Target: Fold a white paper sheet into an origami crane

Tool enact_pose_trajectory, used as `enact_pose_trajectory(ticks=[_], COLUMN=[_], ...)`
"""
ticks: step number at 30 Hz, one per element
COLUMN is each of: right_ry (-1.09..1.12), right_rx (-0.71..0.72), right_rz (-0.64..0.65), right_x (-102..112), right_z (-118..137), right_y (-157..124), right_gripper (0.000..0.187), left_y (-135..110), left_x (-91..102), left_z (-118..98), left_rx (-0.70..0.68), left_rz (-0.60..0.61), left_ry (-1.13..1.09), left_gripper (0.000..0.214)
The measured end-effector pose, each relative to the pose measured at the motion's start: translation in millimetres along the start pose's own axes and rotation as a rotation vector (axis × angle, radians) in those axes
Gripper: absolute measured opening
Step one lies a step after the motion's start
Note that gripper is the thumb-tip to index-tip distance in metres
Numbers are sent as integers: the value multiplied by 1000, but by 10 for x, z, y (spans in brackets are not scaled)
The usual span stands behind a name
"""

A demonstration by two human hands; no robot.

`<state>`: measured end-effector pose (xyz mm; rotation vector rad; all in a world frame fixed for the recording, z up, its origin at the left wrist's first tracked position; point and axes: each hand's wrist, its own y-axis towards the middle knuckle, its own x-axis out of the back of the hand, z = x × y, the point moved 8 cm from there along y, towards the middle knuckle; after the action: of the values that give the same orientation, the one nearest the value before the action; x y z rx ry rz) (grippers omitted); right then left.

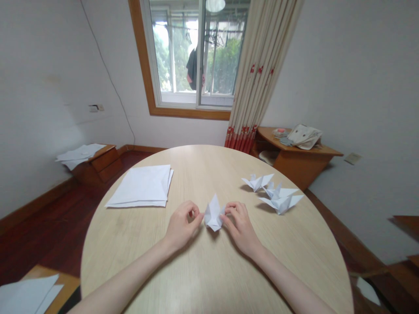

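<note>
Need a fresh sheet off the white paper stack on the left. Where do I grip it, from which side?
Take the top sheet at its right edge, coming from the right: the paper stack lies flat on the table, but its sheets look slightly fanned there, so one should peel off. The left hand, now pinching the folded paper with the right hand, is nearest.

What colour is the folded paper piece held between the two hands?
White. The folded paper piece is plain white and unpatterned, shown best in the head view, pinched between the left hand and right hand.
</note>
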<state>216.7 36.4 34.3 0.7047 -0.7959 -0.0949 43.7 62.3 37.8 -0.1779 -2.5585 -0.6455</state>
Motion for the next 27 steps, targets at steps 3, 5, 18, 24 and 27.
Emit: enact_pose_trajectory(ticks=[3,5,18,24,27], right_ry=[22,31,-101,-124,-128], right_rx=[-3,-3,220,305,304], right_rz=[11,24,-71,23,16], right_x=[-18,-31,303,224,215], right_z=[3,8,186,284,280], right_y=[-1,-5,49,19,21], right_gripper=[12,12,39,36,31], left_y=[-5,-14,-61,-72,-70], left_x=[-57,-113,-174,-173,-168], left_z=[116,137,-42,-95,-107], left_rx=[71,50,-192,-241,-252], left_rz=[20,59,138,137,131], left_ry=[-15,-32,156,201,205], left_gripper=[14,22,11,11,9])
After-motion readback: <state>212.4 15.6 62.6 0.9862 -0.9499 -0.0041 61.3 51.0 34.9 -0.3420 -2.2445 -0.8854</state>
